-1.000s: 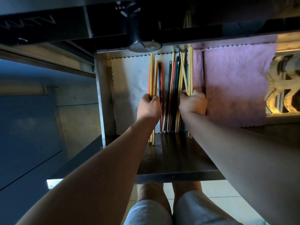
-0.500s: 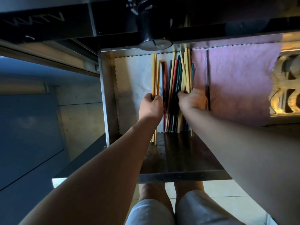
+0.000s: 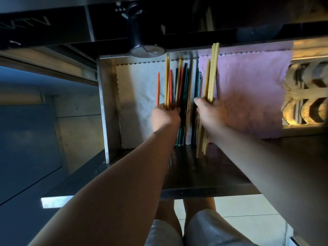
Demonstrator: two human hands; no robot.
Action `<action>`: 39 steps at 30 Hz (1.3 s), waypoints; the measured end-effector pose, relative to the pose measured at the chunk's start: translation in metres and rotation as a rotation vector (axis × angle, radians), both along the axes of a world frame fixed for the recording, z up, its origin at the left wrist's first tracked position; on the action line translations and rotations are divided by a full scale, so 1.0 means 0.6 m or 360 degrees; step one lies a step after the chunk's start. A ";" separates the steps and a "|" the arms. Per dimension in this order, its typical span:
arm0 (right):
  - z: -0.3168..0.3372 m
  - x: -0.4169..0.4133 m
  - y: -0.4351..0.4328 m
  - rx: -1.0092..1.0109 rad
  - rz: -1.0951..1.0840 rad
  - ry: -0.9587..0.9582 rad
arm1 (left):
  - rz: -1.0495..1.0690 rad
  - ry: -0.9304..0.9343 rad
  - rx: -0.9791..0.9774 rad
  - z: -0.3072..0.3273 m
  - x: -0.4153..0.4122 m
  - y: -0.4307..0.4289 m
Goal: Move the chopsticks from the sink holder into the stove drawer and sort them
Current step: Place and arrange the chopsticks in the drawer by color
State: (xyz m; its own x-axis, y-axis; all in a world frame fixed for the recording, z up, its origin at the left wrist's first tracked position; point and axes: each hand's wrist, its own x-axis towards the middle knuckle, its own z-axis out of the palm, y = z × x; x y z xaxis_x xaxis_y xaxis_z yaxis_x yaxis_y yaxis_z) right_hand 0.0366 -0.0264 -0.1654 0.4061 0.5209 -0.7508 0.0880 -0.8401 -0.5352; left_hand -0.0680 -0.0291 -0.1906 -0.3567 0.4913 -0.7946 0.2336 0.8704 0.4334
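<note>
The stove drawer (image 3: 106,110) is pulled out below the stove, lined with a white cloth (image 3: 136,96) on the left and a pink cloth (image 3: 248,96) on the right. My left hand (image 3: 165,116) grips a pair of wooden chopsticks (image 3: 167,80) at the left of the pile. My right hand (image 3: 210,112) holds a bundle of wooden chopsticks (image 3: 212,71), lifted over the pink cloth's edge. Between my hands lie coloured chopsticks (image 3: 182,89), red, dark and green, lengthwise in the drawer. One orange chopstick (image 3: 157,89) lies apart on the white cloth.
A black stove knob (image 3: 142,32) juts out above the drawer's back. The drawer's dark front ledge (image 3: 204,167) runs under my forearms. A patterned metal rack (image 3: 307,96) sits at the right. Cabinet fronts (image 3: 26,139) stand at the left; my legs and tiled floor are below.
My right hand has pulled its wooden bundle away to the right, opening a gap beside the coloured chopsticks. My left hand stays on its wooden pair. An orange chopstick now shows alone at the left.
</note>
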 end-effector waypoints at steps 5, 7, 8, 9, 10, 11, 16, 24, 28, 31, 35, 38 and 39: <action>0.007 0.017 -0.001 0.0091 -0.0176 0.0135 | -0.0137 0.0162 -0.0015 -0.010 0.019 0.002; 0.009 0.024 -0.005 0.0116 -0.0186 0.0169 | -0.0191 0.0211 -0.0043 -0.012 0.026 0.004; 0.011 0.027 -0.006 0.0119 -0.0188 0.0185 | -0.0210 0.0221 -0.0054 -0.013 0.028 0.005; 0.014 0.031 -0.007 0.0116 -0.0192 0.0202 | -0.0206 0.0214 -0.0059 -0.013 0.029 0.007; 0.016 0.034 -0.007 0.0108 -0.0198 0.0218 | -0.0195 0.0202 -0.0069 -0.011 0.029 0.008; 0.018 0.039 -0.007 0.0102 -0.0211 0.0247 | -0.0181 0.0194 -0.0081 -0.005 0.029 0.009; 0.023 0.053 -0.002 0.0080 -0.0352 0.0459 | -0.0161 0.0236 -0.0019 0.011 0.007 0.007; 0.019 0.056 -0.002 0.0017 -0.0523 0.0775 | -0.0297 0.0379 0.0038 0.003 -0.026 -0.005; 0.019 0.059 -0.005 -0.0010 -0.0507 0.0775 | -0.0375 0.0413 -0.0076 -0.001 -0.020 0.004; 0.020 0.059 -0.005 -0.0018 -0.0493 0.0762 | -0.0377 0.0353 -0.0084 -0.009 -0.015 0.008; 0.019 0.054 -0.009 -0.0064 -0.0458 0.0750 | -0.0363 0.0356 -0.0071 -0.011 0.000 0.005; 0.006 0.053 -0.012 -0.0073 -0.0363 0.0609 | -0.0306 0.0482 0.0014 -0.009 0.006 0.000; 0.002 0.053 -0.012 -0.0067 -0.0323 0.0558 | -0.0299 0.0472 0.0023 -0.009 0.010 -0.001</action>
